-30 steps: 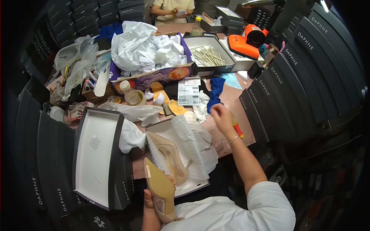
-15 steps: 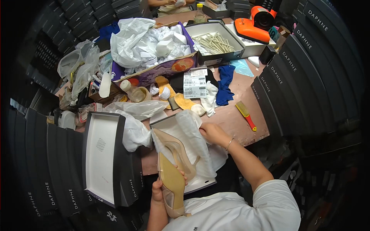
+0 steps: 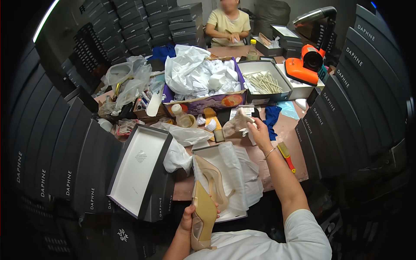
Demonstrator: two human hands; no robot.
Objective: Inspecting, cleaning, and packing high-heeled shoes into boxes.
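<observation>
My left hand (image 3: 187,219) is closed around a beige pointed shoe (image 3: 204,214), its tan sole turned up toward me and its toe pointing away. Beyond it, a matching beige shoe (image 3: 222,196) lies in an open shoebox (image 3: 232,214) lined with white tissue paper (image 3: 233,173). My right hand (image 3: 261,133) reaches past the box over the table. Its fingers pinch a pale, off-white cloth (image 3: 236,123), held up and slightly blurred, partly covering a label sheet. Beside that hand lie a blue cloth (image 3: 272,119) and a yellow-orange cloth (image 3: 210,114).
A shoebox lid (image 3: 138,169) leans at the left. Further back are a purple carton (image 3: 203,105) of crumpled paper, a box of sticks (image 3: 265,82) and an orange heat blower (image 3: 302,71). A brush (image 3: 287,157) lies right. Stacked dark shoeboxes (image 3: 346,117) flank the table; a person (image 3: 229,26) sits opposite.
My right hand has left the tissue paper at the box edge, moved farther out and picked up the off-white cloth. My left hand still holds the shoe. The view has tilted up.
</observation>
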